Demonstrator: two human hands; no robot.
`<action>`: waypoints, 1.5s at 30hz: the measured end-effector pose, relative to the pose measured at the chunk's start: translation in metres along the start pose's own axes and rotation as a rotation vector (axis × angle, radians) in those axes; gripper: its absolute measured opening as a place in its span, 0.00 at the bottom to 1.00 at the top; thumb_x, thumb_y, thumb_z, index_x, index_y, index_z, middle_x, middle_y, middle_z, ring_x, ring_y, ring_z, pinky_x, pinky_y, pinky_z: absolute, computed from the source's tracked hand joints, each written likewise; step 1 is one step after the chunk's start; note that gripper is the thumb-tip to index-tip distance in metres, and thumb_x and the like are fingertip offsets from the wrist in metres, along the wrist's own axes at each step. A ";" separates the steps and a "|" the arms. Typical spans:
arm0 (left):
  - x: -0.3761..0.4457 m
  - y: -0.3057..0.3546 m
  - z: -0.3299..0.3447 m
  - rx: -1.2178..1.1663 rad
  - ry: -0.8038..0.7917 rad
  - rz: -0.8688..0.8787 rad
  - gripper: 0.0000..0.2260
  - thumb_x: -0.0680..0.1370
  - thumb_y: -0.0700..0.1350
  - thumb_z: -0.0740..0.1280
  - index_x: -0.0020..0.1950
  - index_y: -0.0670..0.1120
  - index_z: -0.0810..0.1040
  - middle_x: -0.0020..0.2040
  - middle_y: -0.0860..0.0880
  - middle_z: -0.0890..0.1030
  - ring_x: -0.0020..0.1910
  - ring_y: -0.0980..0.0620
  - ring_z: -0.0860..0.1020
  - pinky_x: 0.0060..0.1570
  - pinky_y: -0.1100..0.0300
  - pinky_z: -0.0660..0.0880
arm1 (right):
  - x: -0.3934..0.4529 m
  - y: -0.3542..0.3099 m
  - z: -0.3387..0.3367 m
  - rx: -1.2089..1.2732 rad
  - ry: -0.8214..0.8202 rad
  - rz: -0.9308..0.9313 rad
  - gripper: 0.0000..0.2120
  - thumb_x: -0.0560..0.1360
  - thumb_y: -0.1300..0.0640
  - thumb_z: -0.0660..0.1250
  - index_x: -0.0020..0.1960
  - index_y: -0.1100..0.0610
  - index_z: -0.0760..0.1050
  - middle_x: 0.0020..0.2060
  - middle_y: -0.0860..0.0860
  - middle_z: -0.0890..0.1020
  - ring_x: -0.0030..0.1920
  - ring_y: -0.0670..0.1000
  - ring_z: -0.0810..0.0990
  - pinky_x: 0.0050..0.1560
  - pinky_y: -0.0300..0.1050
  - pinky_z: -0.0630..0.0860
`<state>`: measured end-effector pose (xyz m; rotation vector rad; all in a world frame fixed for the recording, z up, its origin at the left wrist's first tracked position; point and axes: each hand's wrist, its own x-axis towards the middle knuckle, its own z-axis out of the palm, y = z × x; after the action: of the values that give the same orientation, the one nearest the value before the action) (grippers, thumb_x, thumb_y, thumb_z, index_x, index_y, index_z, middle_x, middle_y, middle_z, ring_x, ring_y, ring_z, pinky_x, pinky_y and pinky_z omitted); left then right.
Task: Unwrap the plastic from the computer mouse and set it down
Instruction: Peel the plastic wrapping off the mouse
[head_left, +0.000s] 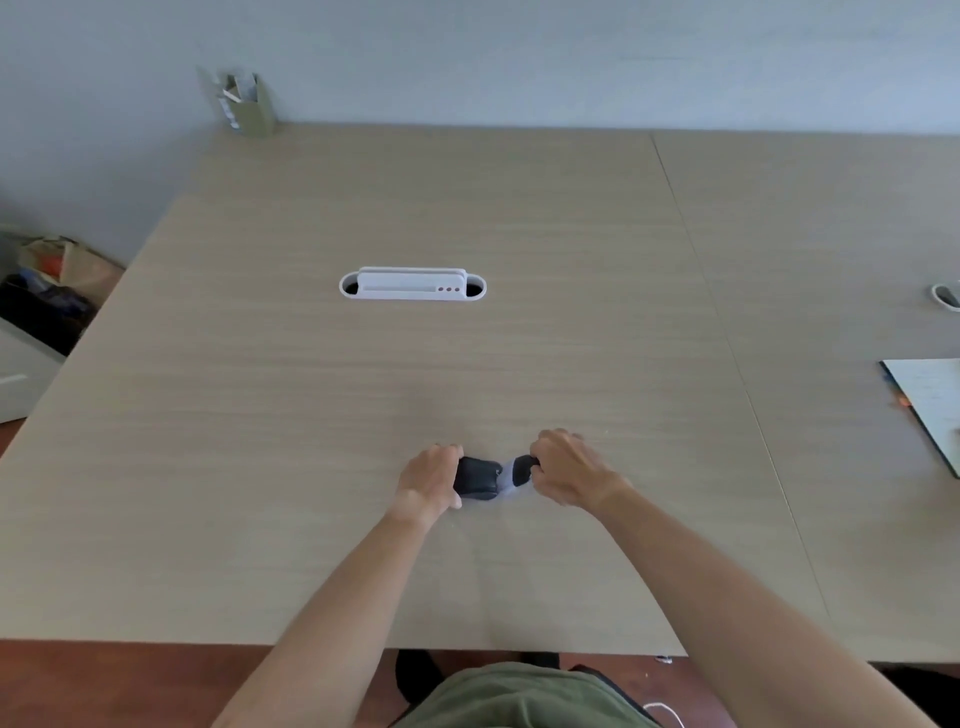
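A dark computer mouse (477, 479) lies low over the wooden table (363, 395), near its front edge. My left hand (428, 480) grips the mouse's left end, fingers curled over it. A pale, translucent plastic wrap (508, 480) stretches from the mouse's right end. My right hand (566, 470) pinches the far end of that plastic, which looks dark and bunched in its fingers. The two hands are a short way apart with the plastic drawn between them.
A white cable port (413, 285) sits in the middle of the table. A tan holder with papers (248, 104) stands at the back left corner. A notebook (930, 405) lies at the right edge. A bin with bags (47, 296) is on the floor at left.
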<state>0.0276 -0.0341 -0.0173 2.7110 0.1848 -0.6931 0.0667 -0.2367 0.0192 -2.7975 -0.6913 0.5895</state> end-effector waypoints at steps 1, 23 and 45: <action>0.000 0.001 -0.002 0.013 0.004 0.005 0.25 0.66 0.39 0.77 0.61 0.44 0.74 0.57 0.44 0.78 0.51 0.41 0.80 0.48 0.52 0.77 | 0.000 -0.002 -0.002 0.011 0.008 -0.001 0.07 0.71 0.61 0.58 0.37 0.61 0.72 0.43 0.57 0.78 0.44 0.59 0.76 0.44 0.47 0.68; -0.007 0.006 0.008 0.049 -0.051 0.006 0.36 0.70 0.46 0.70 0.76 0.53 0.59 0.67 0.44 0.65 0.61 0.39 0.72 0.59 0.50 0.74 | 0.011 -0.024 0.010 0.141 -0.076 -0.084 0.10 0.74 0.60 0.58 0.40 0.64 0.74 0.43 0.56 0.76 0.46 0.58 0.74 0.45 0.46 0.66; 0.005 0.010 0.004 -0.058 -0.039 0.057 0.34 0.62 0.46 0.79 0.65 0.43 0.71 0.63 0.46 0.72 0.61 0.43 0.74 0.57 0.52 0.74 | 0.011 0.007 0.008 0.185 -0.083 0.094 0.07 0.71 0.60 0.60 0.37 0.63 0.72 0.41 0.57 0.77 0.40 0.59 0.76 0.38 0.48 0.69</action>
<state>0.0323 -0.0447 -0.0203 2.6346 0.1165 -0.7117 0.0750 -0.2369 0.0059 -2.6569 -0.4935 0.7495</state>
